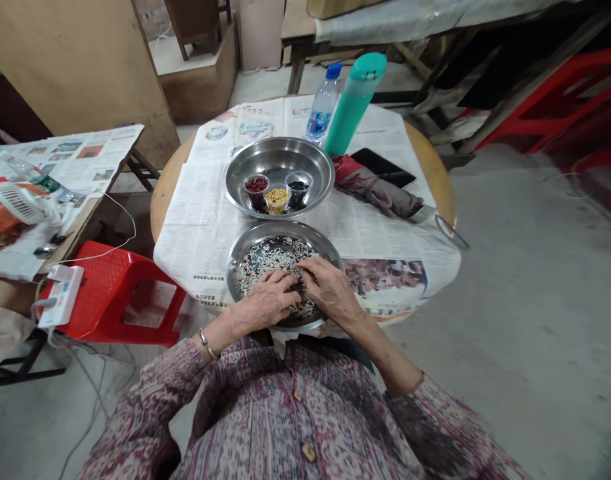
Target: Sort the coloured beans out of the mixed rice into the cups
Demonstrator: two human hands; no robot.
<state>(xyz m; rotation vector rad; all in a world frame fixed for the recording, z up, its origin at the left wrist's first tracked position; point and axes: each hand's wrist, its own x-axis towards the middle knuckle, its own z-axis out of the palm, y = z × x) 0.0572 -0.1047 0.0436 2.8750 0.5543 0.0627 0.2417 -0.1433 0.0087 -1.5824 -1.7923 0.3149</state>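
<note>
A steel bowl [235, 257] in front of me holds a mix of white rice-like grains and dark beans [273, 257]. My left hand [271, 298] lies over the grains, its fingers bent and a little apart, the thumb hidden. From the other side my right hand [330, 288] reaches over the rim, fingers curved and spread, their tips at the grains near my left fingers. Nothing shows held in either hand. Behind stands a larger steel bowl [280, 148] with three clear cups: red beans [256, 185], yellow beans [276, 198] and black beans [299, 186].
Newspaper [190, 220] covers the round table. At its back stand a water bottle [325, 103] and a green bottle [355, 103]. A folded umbrella [378, 187] and a dark tablet [383, 167] lie right. A red stool [115, 287] with a power strip [63, 297] is left.
</note>
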